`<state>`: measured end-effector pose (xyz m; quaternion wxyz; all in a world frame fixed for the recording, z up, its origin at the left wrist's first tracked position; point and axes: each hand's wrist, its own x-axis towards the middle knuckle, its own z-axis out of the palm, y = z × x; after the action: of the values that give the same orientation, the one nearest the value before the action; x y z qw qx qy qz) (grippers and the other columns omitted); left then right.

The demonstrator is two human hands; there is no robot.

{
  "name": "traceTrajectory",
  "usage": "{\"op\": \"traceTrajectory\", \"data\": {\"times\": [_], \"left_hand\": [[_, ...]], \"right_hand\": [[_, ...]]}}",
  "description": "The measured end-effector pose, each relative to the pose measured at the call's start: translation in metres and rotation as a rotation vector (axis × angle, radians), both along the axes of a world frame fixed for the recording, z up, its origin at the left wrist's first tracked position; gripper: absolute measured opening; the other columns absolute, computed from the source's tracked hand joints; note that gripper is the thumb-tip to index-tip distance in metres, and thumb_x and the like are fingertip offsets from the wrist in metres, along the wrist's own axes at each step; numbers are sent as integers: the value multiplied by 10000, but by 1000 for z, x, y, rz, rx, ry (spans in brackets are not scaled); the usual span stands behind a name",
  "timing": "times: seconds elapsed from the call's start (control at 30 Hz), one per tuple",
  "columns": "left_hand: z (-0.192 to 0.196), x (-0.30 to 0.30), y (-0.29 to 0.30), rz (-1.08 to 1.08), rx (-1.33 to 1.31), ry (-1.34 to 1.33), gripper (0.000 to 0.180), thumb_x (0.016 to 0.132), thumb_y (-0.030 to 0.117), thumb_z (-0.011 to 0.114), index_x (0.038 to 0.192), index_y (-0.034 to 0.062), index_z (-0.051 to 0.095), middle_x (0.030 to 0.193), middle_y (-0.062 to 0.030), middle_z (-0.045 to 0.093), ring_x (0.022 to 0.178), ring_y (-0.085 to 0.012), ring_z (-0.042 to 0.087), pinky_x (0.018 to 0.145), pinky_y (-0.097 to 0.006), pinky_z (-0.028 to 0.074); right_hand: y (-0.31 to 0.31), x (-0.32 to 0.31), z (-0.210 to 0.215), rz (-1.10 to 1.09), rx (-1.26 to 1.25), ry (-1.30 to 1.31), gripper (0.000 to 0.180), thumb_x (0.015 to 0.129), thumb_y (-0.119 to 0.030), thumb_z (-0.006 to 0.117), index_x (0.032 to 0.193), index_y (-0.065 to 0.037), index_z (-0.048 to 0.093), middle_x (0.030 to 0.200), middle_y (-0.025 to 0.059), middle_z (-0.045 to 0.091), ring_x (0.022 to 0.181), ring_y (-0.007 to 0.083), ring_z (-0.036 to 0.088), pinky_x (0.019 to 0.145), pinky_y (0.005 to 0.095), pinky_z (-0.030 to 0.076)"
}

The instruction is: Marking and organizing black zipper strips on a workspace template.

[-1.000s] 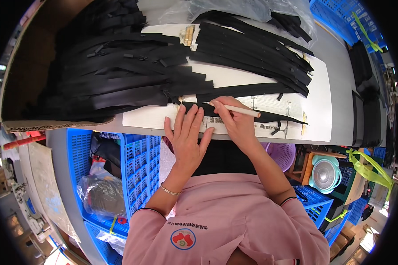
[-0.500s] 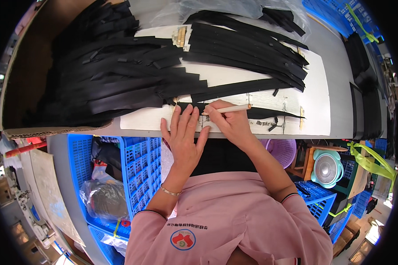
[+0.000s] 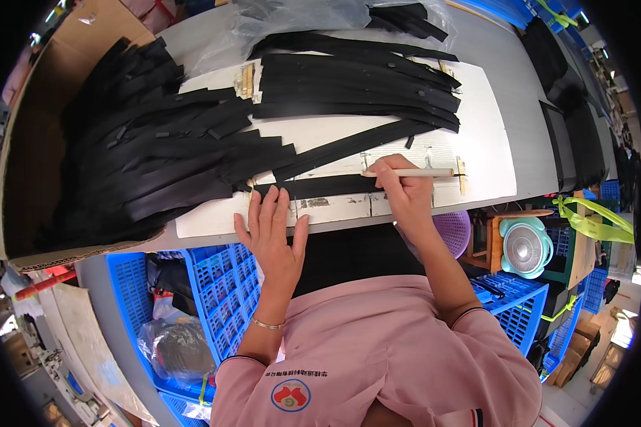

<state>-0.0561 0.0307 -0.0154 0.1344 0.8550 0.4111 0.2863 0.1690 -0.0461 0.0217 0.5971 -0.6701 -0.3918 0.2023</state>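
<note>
My left hand (image 3: 272,231) lies with fingers spread, its fingertips on the left end of a narrow black fabric strip (image 3: 327,186) stretched along the near side of a white board (image 3: 488,142). Farther right, my right hand (image 3: 406,192) pinches a slim white pencil (image 3: 427,172). The pencil's tip points left and is low over the strip; whether it touches cannot be made out. My right fingers cover part of the strip. Dark marks and yellowish tape patches (image 3: 246,82) show on the board.
Several black strips (image 3: 356,82) lie across the board's far part. A large pile of strips (image 3: 157,149) spills from a cardboard box (image 3: 92,35) at left. Clear plastic (image 3: 285,25) lies at the back. Below the table edge stand blue crates (image 3: 224,299) and a purple basket (image 3: 452,231).
My right hand has moved right along the strip with the pencil. My left hand stays spread at the strip's left end. The whole view has shifted and turned slightly.
</note>
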Motion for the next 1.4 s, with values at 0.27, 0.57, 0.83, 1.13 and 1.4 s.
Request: {"op": "traceTrajectory", "data": {"times": [0.27,0.57,0.83,1.13,1.4], "left_hand": [[5,-1,1,-18,-16,44,539,953,280,756,1434,73,629,1495,-77,590,1485,-327,428,1236,-596,151],[9,3,0,-9,-25,23,519,947,264,762,1413,70,641,1498,-82,584,1491,-337,417,1232,-609,160],[19,67,-6,-209,-127,-328,323,882,102,800,1202,80,759,1306,-87,685,1241,-309,594,1105,-440,398],[13,94,-1,-262,-72,-308,146,822,68,826,960,85,783,1050,-14,719,967,-229,634,886,-364,435],[14,93,0,-254,-82,-304,141,821,78,830,955,87,785,1049,-14,722,975,-226,633,891,-368,435]], "right_hand": [[-4,8,-11,-1,-26,-159,175,1020,-88,611,922,36,687,804,94,664,690,153,615,624,302,468],[-1,11,-14,1,-68,-245,157,991,-92,611,875,8,647,775,111,632,631,233,611,598,337,476],[1,8,-14,2,-50,-304,120,977,-91,619,895,-9,648,781,114,625,643,260,626,595,354,479],[-3,8,-18,-37,13,-208,196,1018,-128,619,874,2,651,773,120,629,631,237,610,576,344,458],[-6,11,-16,103,-22,-214,274,1023,-153,622,799,5,624,646,120,545,549,251,538,532,362,409]]}}
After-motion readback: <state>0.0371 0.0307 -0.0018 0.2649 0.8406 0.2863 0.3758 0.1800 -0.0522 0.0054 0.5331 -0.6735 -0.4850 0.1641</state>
